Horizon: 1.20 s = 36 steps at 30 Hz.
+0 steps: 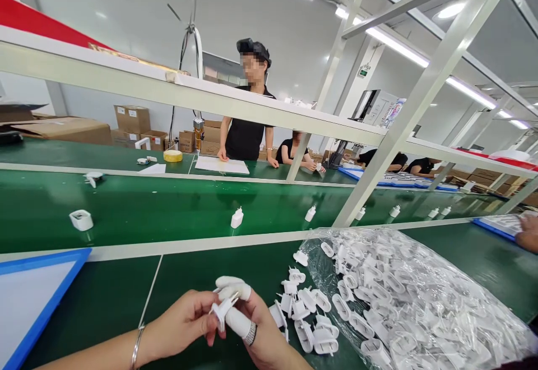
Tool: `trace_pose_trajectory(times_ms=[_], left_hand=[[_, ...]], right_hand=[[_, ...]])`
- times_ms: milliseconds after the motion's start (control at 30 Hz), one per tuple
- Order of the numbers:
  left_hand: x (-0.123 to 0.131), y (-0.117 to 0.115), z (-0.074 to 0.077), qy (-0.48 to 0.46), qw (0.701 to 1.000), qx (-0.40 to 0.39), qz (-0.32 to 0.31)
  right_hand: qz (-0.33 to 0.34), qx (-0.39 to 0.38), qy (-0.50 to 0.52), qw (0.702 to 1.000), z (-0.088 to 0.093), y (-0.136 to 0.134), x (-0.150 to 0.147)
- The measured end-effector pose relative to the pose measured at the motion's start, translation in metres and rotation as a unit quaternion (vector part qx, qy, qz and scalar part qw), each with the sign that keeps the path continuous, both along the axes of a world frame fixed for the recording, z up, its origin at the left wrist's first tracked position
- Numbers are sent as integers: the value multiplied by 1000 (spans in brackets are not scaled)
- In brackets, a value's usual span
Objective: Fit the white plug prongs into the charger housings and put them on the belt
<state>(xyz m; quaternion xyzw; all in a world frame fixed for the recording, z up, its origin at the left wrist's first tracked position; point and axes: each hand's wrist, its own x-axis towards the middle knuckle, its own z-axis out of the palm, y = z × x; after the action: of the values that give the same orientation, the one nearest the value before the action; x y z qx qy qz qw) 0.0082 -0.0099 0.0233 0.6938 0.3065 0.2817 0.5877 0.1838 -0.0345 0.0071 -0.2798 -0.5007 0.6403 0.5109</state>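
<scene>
My left hand point(187, 320) pinches a white plug piece point(221, 311) by its oval base, between thumb and fingers. Two metal pins stick out of it toward my right hand point(256, 322), which wears white finger covers and closes around the pin side. Part of the piece is hidden by the fingers. Just right of my hands lies a loose group of similar white plug pieces point(306, 333) on the green table. Beyond them, a clear plastic bag point(412, 303) spreads out, full of many more.
A green conveyor belt point(147, 207) runs across ahead, carrying spaced white charger bodies point(237, 218). A blue-edged tray point(46, 260) lies at left. A slanted metal post point(378, 174) rises beyond the bag. A person point(247, 134) stands across the belt; another person's hand point(528, 232) is at far right.
</scene>
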Motion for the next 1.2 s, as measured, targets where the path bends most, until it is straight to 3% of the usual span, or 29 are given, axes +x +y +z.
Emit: trace_pose_trajectory(times_ms=[100,167,300,433,833,1067,1200], left_hand=[[-8,14,-18,114,974,141,133],[-11,21,-27,194,950,180,167],[-8,23,-29,241,949,180,91],[-2,20,-21,222,955,192,47],[0,19,-19,248,948,195,34],[1,20,-18,234,952,195,25],[3,19,-18,256,942,215,18]], right_hand=[[-89,-2,-24,996,2,8,6],[-130,0,-76,989,0,14,12],[-150,78,-231,958,-11,19,20],[-149,188,-375,895,-13,18,21],[-75,315,-572,754,-9,39,25],[-12,234,-733,638,-1,30,14],[18,234,-762,603,7,24,8]])
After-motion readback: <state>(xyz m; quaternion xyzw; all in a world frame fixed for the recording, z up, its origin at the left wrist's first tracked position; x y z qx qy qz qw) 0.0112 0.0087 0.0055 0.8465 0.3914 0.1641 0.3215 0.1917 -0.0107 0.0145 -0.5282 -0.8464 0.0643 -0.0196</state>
